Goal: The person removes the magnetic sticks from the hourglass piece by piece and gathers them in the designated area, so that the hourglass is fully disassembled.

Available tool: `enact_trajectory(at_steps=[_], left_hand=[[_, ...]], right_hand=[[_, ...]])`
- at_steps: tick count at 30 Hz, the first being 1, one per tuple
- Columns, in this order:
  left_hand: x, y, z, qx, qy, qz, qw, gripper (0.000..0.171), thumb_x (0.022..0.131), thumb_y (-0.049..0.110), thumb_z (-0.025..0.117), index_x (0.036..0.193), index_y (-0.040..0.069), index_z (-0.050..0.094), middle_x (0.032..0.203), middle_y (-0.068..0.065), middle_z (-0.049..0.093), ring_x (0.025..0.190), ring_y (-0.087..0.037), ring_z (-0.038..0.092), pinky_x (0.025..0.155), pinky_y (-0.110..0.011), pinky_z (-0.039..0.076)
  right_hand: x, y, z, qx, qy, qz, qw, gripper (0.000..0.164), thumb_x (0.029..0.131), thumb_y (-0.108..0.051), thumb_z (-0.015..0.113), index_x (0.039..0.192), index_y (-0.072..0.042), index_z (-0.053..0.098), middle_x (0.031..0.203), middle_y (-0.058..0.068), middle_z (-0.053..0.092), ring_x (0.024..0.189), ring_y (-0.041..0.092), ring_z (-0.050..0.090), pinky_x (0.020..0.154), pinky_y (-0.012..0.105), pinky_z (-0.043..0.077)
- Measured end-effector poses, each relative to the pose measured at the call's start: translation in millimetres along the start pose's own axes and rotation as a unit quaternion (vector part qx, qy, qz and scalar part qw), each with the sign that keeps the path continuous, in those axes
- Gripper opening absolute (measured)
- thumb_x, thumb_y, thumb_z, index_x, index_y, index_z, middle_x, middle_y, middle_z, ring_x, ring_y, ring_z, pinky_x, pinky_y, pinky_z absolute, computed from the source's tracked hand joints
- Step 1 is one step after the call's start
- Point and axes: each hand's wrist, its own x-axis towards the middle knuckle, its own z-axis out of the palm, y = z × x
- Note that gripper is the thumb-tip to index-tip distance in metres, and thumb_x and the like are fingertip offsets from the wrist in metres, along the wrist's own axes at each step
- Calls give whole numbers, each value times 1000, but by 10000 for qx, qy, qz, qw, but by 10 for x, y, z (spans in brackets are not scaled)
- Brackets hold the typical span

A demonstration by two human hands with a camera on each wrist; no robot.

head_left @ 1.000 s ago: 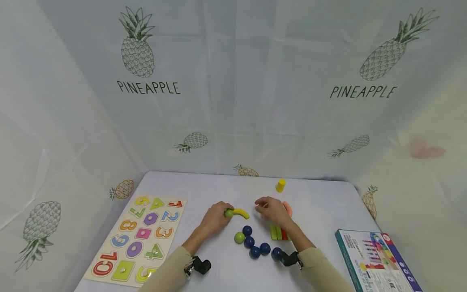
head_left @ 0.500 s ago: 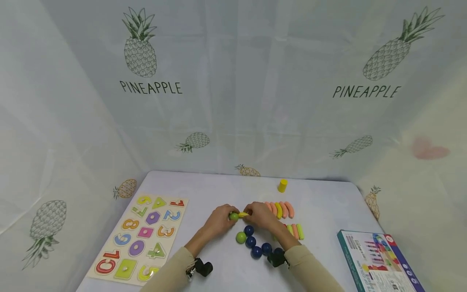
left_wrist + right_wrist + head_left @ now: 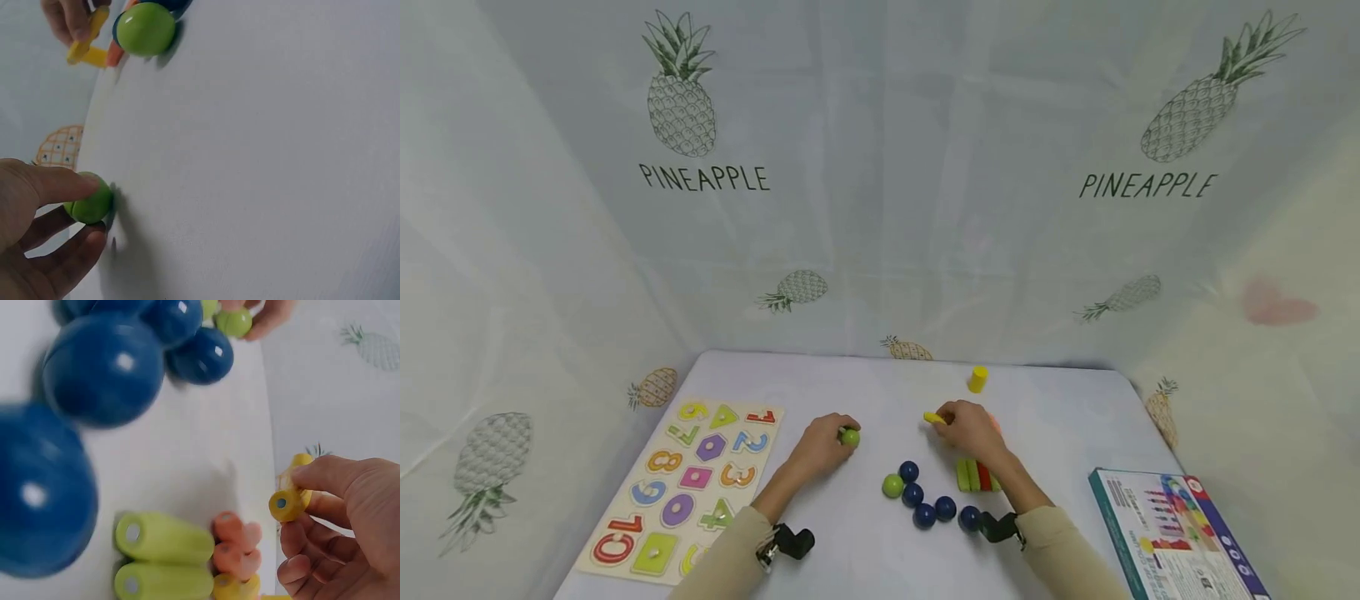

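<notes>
My left hand (image 3: pixel 822 443) pinches a green ball (image 3: pixel 92 201) between thumb and fingers, low over the white table right of the number board. My right hand (image 3: pixel 967 429) holds a curved yellow piece (image 3: pixel 294 487) between thumb and fingers; a small round metal-coloured spot shows in its end. That hand is up over the table, and in the head view it partly hides a row of pink curved pieces (image 3: pixel 237 547). Below its wrist lie green and red sticks (image 3: pixel 973 476). Several blue balls (image 3: pixel 924 516) and another green ball (image 3: pixel 892 486) lie in a curved line between the forearms.
A wooden board (image 3: pixel 688 492) with coloured numbers and shapes lies at the left of the table (image 3: pixel 850 383). At the right front is a printed box (image 3: pixel 1176 533). A yellow cylinder (image 3: pixel 977 379) stands near the back edge, before a pineapple-print cloth (image 3: pixel 880 208).
My right hand came in to the yellow piece beside the green ball, then drew it away to the right. My left hand moved slightly left, keeping the green ball.
</notes>
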Motion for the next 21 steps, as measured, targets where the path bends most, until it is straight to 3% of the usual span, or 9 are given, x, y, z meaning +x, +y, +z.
enact_trajectory(at_steps=[6, 12, 21], left_hand=[[-22, -24, -63, -203, -205, 69, 9996, 32, 86, 8, 77, 117, 8, 71, 107, -7, 69, 91, -20, 64, 76, -37, 53], [-49, -77, -52, -265, -229, -76, 9994, 32, 87, 13, 78, 118, 8, 70, 105, -5, 69, 92, -19, 66, 76, -34, 54], [-60, -80, 18, -387, -460, 509, 9969, 31, 88, 16, 78, 117, 7, 73, 97, -1, 65, 86, -13, 62, 74, -28, 52]], right_hand=[[-47, 98, -93, 354, -27, 146, 9993, 26, 92, -25, 75, 112, -9, 74, 91, 0, 67, 76, 15, 57, 69, 30, 51], [-92, 315, -256, 467, 272, 570, 9969, 34, 95, -29, 71, 120, -7, 70, 101, 6, 68, 82, 20, 58, 72, 34, 54], [-139, 722, -434, 789, 524, 1057, 9899, 42, 97, -33, 65, 127, -3, 65, 111, 16, 67, 88, 25, 60, 70, 33, 51]])
